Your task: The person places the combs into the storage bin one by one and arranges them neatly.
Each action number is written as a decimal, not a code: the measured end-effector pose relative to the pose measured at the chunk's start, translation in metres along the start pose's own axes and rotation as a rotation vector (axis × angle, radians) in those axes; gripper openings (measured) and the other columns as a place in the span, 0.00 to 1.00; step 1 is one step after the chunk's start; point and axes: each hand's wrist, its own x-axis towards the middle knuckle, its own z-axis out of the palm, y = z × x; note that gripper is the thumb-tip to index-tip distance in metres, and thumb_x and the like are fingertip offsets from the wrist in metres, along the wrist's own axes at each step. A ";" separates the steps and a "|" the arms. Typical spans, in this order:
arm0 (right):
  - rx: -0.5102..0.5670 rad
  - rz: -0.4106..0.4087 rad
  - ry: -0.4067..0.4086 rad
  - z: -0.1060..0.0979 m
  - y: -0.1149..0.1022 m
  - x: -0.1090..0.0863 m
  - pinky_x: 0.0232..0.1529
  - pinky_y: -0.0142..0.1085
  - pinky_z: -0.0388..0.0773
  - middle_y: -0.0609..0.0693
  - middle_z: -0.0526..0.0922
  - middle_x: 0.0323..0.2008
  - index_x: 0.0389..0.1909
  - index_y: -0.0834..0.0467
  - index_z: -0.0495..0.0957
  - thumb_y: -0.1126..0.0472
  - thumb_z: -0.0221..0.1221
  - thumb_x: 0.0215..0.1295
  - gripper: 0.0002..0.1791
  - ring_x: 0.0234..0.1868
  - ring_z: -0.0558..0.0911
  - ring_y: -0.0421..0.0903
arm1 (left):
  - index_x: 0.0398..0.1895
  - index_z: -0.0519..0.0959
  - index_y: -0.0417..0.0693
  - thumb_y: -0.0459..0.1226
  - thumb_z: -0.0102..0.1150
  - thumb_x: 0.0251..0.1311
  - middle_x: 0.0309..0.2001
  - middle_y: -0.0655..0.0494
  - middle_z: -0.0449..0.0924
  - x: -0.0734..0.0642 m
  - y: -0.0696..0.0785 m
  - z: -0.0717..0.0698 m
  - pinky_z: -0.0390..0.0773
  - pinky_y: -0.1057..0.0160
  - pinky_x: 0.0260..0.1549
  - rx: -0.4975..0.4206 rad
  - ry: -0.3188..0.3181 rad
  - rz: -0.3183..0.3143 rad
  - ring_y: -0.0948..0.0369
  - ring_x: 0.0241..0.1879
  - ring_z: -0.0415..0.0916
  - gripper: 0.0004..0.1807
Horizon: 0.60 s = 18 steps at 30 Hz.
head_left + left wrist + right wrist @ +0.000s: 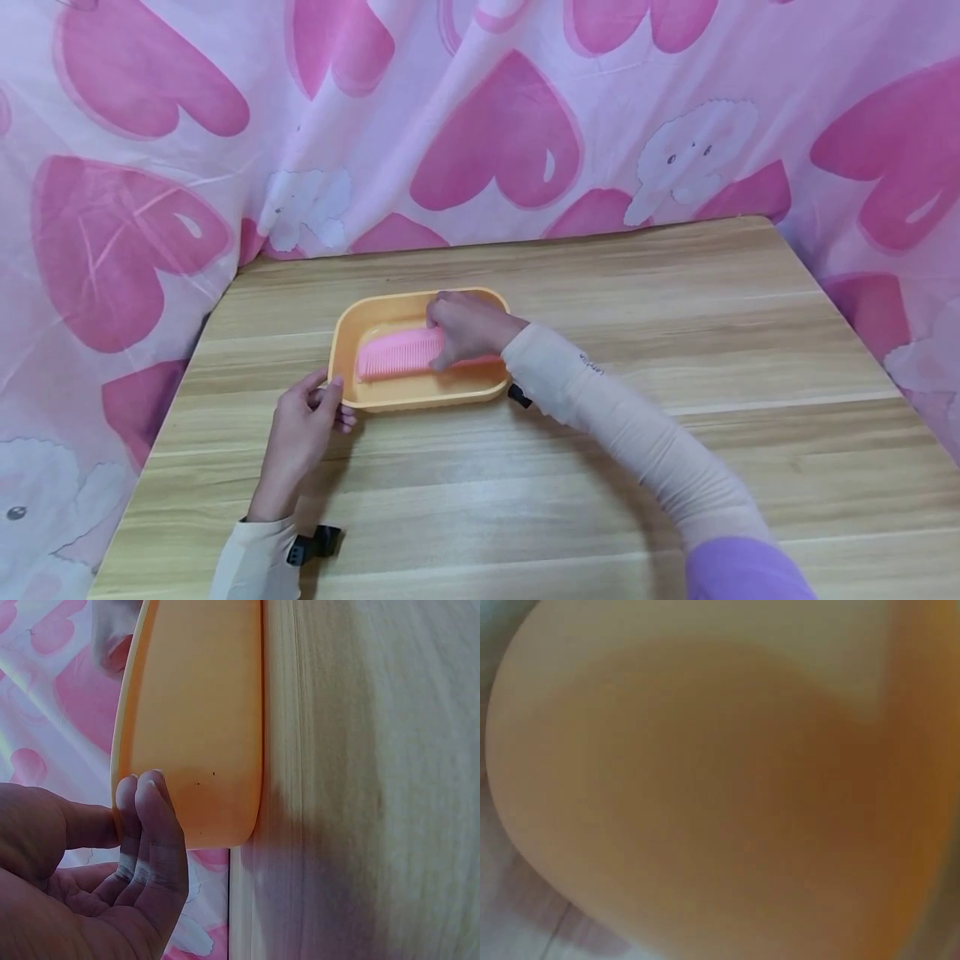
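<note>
A yellow-orange plastic basin [420, 403] with rounded corners stands on the table. Inside it lies a pink comb [397, 353], its teeth facing the near side. My right hand [468, 327] reaches in over the basin's right end and grips the comb, covering its middle. At the near left corner, my left hand [303, 425] pinches the basin's rim. In the left wrist view, the thumb and fingers of that hand [142, 862] close on the rim from both sides. The right wrist view is filled by the blurred basin wall [690, 787]; the hand does not show there.
The wood-grain table [600, 483] extends around the basin on all sides. A pink curtain with hearts [495, 133] hangs along the table's back and both sides. Small black wrist cameras [315, 545] sit below each wrist, close over the tabletop.
</note>
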 end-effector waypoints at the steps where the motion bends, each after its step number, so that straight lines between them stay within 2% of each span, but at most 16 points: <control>1: 0.004 0.000 0.001 0.001 0.000 0.000 0.41 0.33 0.75 0.48 0.78 0.40 0.44 0.59 0.81 0.47 0.77 0.49 0.27 0.42 0.75 0.45 | 0.75 0.61 0.34 0.41 0.45 0.80 0.38 0.40 0.81 0.000 0.000 0.000 0.86 0.66 0.29 -0.001 -0.001 0.001 0.62 0.28 0.81 0.28; 7: 0.015 -0.014 0.013 0.002 0.003 0.000 0.40 0.33 0.75 0.48 0.78 0.40 0.43 0.60 0.81 0.49 0.77 0.49 0.26 0.42 0.75 0.45 | 0.75 0.61 0.34 0.41 0.45 0.80 0.38 0.40 0.82 0.001 0.001 0.001 0.86 0.65 0.30 0.023 -0.004 0.002 0.60 0.29 0.81 0.28; 10: 0.018 -0.020 0.005 0.001 0.002 -0.004 0.48 0.33 0.77 0.50 0.79 0.47 0.48 0.61 0.82 0.48 0.77 0.52 0.28 0.48 0.75 0.46 | 0.74 0.63 0.35 0.43 0.46 0.79 0.37 0.41 0.82 0.000 0.001 -0.001 0.86 0.65 0.30 0.085 -0.009 0.025 0.59 0.29 0.82 0.28; 12: 0.017 -0.017 -0.002 -0.002 0.001 -0.009 0.56 0.34 0.77 0.52 0.78 0.54 0.54 0.62 0.80 0.48 0.76 0.54 0.32 0.55 0.75 0.47 | 0.71 0.67 0.35 0.45 0.47 0.79 0.35 0.43 0.83 -0.001 0.001 -0.004 0.85 0.65 0.28 0.158 0.007 0.064 0.58 0.29 0.82 0.27; 14: 0.026 -0.006 -0.005 -0.006 -0.001 -0.017 0.63 0.37 0.74 0.54 0.75 0.60 0.60 0.63 0.78 0.49 0.74 0.57 0.35 0.62 0.73 0.49 | 0.66 0.73 0.37 0.47 0.48 0.78 0.34 0.45 0.84 -0.003 0.001 -0.007 0.83 0.66 0.25 0.236 0.064 0.113 0.57 0.29 0.82 0.25; 15: 0.030 -0.008 0.003 -0.009 -0.002 -0.022 0.64 0.38 0.73 0.55 0.74 0.61 0.62 0.64 0.77 0.49 0.74 0.58 0.35 0.63 0.72 0.50 | 0.63 0.75 0.38 0.47 0.48 0.77 0.33 0.46 0.84 -0.004 0.001 -0.008 0.82 0.65 0.25 0.280 0.114 0.149 0.57 0.29 0.82 0.24; 18: 0.007 -0.023 0.070 -0.017 -0.004 -0.041 0.65 0.41 0.73 0.58 0.76 0.60 0.61 0.66 0.77 0.54 0.70 0.64 0.30 0.63 0.73 0.53 | 0.53 0.82 0.38 0.44 0.51 0.76 0.31 0.47 0.85 -0.008 0.002 -0.009 0.77 0.59 0.28 0.381 0.319 0.274 0.53 0.29 0.81 0.19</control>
